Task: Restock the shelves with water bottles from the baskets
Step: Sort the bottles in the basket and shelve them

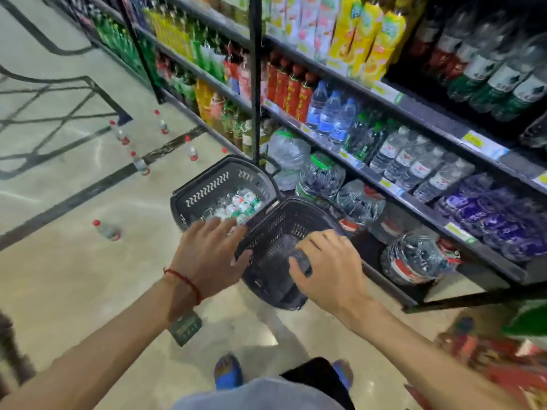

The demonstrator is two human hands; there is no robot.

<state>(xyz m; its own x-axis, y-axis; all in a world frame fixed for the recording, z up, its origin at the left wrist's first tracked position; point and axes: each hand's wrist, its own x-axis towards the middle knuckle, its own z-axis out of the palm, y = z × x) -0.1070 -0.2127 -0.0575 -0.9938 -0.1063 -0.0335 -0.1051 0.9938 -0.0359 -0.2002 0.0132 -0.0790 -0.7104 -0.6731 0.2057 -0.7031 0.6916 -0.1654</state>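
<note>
Dark slotted plastic marks the landmark here: a shopping basket point(207, 184) on the pale tiled floor point(74, 276), loaded with small clear water bottles with green-and-white labels point(239, 204).

Touching its near side is a second dark plastic basket point(278, 232), tipped up, and I see nothing inside it, so that one looks emptied. The person's right hand point(325, 267) has its fingers curled round that basket's black handle point(303, 261). The left hand point(207, 255) is spread flat with straight fingers, its thumb against the tipped basket's rim and its fingertips over the near edge of the loaded basket. It has hold of no bottle.

Just beyond the loaded basket stands the black metal shelf unit point(429, 116). It holds rows of clear water bottles point(414, 161), with large water jugs point(414, 258) on the bottom tier.

Left of the loaded basket, well apart from it, several red-capped clear bottles point(107, 230) lie and stand loose on the floor.

By my reckoning the job is roughly midway: one basket done, one full load to shelve, and perhaps the strays to gather. I cannot tell through the blur which shelf gaps need filling.
</note>
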